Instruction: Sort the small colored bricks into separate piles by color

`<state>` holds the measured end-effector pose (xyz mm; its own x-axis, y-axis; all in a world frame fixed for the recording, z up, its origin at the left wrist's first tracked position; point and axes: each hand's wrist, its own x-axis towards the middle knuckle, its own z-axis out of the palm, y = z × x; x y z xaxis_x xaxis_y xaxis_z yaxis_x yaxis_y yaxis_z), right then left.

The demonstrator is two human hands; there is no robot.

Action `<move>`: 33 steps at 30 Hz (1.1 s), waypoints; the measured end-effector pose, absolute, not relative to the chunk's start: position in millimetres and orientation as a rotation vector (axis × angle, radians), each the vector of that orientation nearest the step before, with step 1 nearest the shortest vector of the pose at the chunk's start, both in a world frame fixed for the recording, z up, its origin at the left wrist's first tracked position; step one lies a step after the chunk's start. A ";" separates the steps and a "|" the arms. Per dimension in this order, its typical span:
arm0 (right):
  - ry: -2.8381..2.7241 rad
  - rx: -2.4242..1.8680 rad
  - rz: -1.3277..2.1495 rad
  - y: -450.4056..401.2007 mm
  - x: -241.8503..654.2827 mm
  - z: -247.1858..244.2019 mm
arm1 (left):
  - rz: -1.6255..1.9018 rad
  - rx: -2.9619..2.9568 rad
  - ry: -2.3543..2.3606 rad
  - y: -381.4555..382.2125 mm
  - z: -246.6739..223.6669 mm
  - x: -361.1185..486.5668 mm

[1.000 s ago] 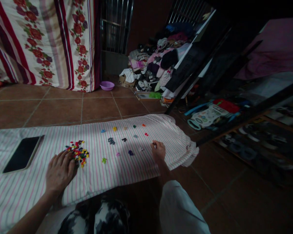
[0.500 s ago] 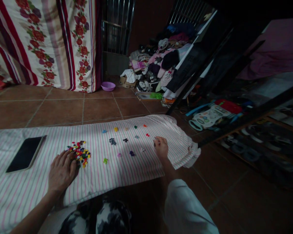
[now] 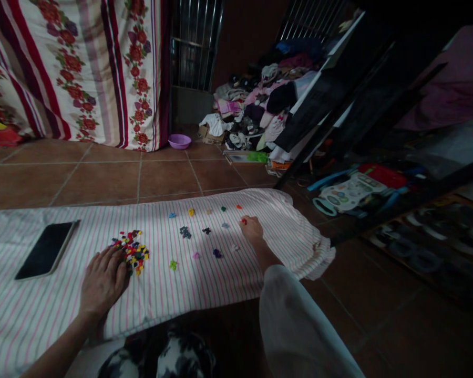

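Note:
My left hand (image 3: 104,278) lies palm down on the striped cloth (image 3: 153,299), fingers spread a little, its fingertips at the edge of a mixed pile of small coloured pieces (image 3: 136,253). Over the small red pieces (image 3: 244,221) at the right, my right hand (image 3: 253,230) has its fingers drawn together; whether it pinches one is too small to tell. Sorted by colour, little groups lie between the hands, among them dark grey pieces (image 3: 185,232), lime green pieces (image 3: 173,265), purple pieces (image 3: 217,253) and yellow pieces (image 3: 191,212).
A phone (image 3: 46,250) lies on the cloth at the left. Beyond, on the tiled floor, are a purple basin (image 3: 180,141) and a heap of clothes (image 3: 260,100). A dark frame with a shoe rack (image 3: 421,220) stands at the right.
My right hand has moved left and slightly forward, onto the red pieces. My left hand stays beside the mixed pile. The whole view has shifted slightly.

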<state>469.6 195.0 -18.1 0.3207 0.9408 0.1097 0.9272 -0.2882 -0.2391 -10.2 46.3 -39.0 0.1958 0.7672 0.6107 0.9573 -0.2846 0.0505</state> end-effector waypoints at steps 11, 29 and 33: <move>-1.733 -2.120 -0.029 203.0 486.2 -32.0 | -0.800 -2.130 -1.619 47.9 -40.5 -10.7; -1.774 -2.134 0.032 206.4 490.7 -27.2 | -0.760 -2.146 -1.600 47.1 -42.6 -12.9; -1.804 -2.147 0.033 208.4 492.4 -26.6 | -0.752 -2.146 -1.562 47.3 -40.1 -12.3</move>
